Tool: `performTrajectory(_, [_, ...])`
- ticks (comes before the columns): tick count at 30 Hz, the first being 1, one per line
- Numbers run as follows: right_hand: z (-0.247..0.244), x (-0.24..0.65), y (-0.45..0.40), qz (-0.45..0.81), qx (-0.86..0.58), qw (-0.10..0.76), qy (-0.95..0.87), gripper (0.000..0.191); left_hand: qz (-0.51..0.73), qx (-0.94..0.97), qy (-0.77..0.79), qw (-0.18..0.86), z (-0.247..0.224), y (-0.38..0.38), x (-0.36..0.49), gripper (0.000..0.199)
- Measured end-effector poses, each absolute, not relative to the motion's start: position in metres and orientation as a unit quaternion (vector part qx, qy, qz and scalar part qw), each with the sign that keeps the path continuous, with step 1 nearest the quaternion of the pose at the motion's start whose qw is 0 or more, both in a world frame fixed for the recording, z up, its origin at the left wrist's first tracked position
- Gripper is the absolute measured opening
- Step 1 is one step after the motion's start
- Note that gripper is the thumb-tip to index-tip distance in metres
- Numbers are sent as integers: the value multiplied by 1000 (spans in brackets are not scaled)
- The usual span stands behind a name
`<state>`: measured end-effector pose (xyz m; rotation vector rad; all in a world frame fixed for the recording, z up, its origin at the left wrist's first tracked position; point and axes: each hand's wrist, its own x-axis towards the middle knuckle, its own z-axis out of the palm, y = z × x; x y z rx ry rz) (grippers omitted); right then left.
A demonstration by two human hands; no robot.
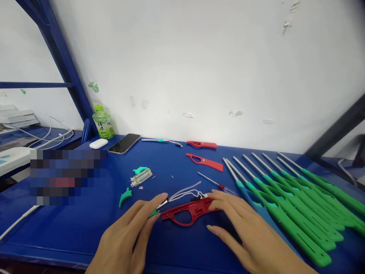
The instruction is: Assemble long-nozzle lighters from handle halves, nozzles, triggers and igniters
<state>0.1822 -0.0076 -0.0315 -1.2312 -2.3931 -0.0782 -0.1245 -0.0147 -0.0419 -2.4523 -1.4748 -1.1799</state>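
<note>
My left hand [128,232] pinches a metal lighter tube [162,204] with a green collar between thumb and fingers. From the tube's end run a clear hose and white wires [185,193] to a small black-and-white part [199,197]. That part lies at the upper edge of a red lighter shell half [194,211], open side up on the table. My right hand [239,220] rests its stretched fingertips on the shell's right end, by the small part; its thumb stands apart. Nearby lie a clear fuel tank [142,177] and green triggers [125,196] [140,170].
Several green-handled lighters [296,205] and a blue-handled one [256,205] lie at the right. A screwdriver [219,186] lies behind my right hand. Farther back are red shells [205,161], another tube assembly [161,140], a phone [124,144], a white case [98,143] and a bottle [103,122].
</note>
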Motion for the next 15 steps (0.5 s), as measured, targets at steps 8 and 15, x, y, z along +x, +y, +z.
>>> performTrajectory(8, [-37,180,-16,-24,-426,267,-864,12,-379,-789,-484,26,-44,-13,-124,33])
performTrajectory(15, [-32,185,-26,-40,-435,342,-832,7,-392,-790,-471,35,-43,-15,-119,29])
